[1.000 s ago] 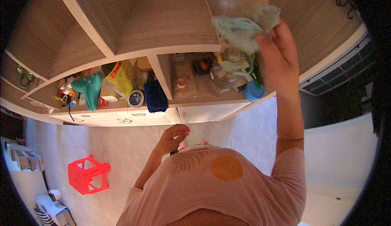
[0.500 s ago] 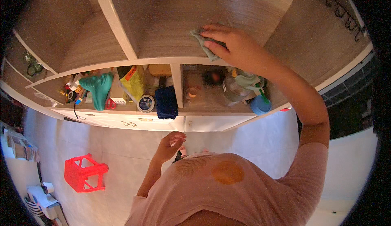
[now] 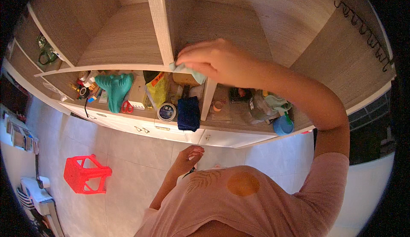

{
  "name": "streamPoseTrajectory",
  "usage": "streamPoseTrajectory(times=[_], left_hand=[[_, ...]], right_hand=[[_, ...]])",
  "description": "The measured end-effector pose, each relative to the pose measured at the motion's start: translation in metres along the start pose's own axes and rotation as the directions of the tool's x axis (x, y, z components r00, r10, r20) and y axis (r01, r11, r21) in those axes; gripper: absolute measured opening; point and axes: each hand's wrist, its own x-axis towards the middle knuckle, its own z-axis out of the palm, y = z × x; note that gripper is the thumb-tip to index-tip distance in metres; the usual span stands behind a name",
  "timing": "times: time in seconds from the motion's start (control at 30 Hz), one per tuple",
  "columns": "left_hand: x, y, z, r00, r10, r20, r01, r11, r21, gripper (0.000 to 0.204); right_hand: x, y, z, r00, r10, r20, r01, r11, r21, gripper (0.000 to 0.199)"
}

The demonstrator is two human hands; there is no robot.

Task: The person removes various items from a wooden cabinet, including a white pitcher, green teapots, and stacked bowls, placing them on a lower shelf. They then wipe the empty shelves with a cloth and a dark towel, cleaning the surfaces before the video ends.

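My right hand (image 3: 218, 61) is closed on a pale green cloth (image 3: 195, 75). It presses the cloth to the front edge of a wooden shelf, beside the foot of an upright divider (image 3: 159, 19). Parts of the cloth poke out below and to the left of the fingers; the rest is under the hand. My left hand (image 3: 188, 158) hangs low in front of my body, below the cabinet. Its fingers are loosely bent, with a gap at the thumb, and nothing shows in them.
The lower shelf holds a teal saddle-shaped thing (image 3: 114, 89), red-handled scissors (image 3: 127, 106), a round tub (image 3: 166, 112), a folded navy cloth (image 3: 188, 114), a clear jar (image 3: 259, 107) and a blue-capped bottle (image 3: 283, 125). Black hooks (image 3: 363, 32) line the right wall. A red stool (image 3: 85, 175) stands on the floor.
My right hand has moved left with the cloth, from the shelf's surface to its front edge by the divider. The view has shifted slightly; my left hand stays low.
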Motion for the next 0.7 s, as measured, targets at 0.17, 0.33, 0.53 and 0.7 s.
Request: streamPoseTrajectory(times=[0.17,0.33,0.53,0.7], left_hand=[[-0.001,0.001,-0.009,0.998,0.012,-0.059,-0.012,1.0,-0.006,0.021],[-0.007,-0.009,-0.017,0.993,-0.03,-0.117,0.032,0.999,0.018,0.018],[-0.002,-0.004,-0.015,0.995,-0.016,-0.101,0.02,0.999,0.037,0.018],[0.002,-0.002,-0.016,0.994,-0.006,-0.113,0.011,0.999,0.043,0.019]], right_hand=[[0.006,0.04,-0.005,0.998,0.063,-0.03,-0.067,0.976,-0.208,0.019],[-0.003,0.022,-0.012,0.993,0.11,0.039,-0.105,0.988,-0.11,0.022],[-0.006,0.011,-0.016,0.999,0.014,0.048,-0.016,0.999,0.051,0.028],[-0.006,0.008,-0.01,1.0,0.002,0.027,-0.001,0.998,-0.066,0.03]])
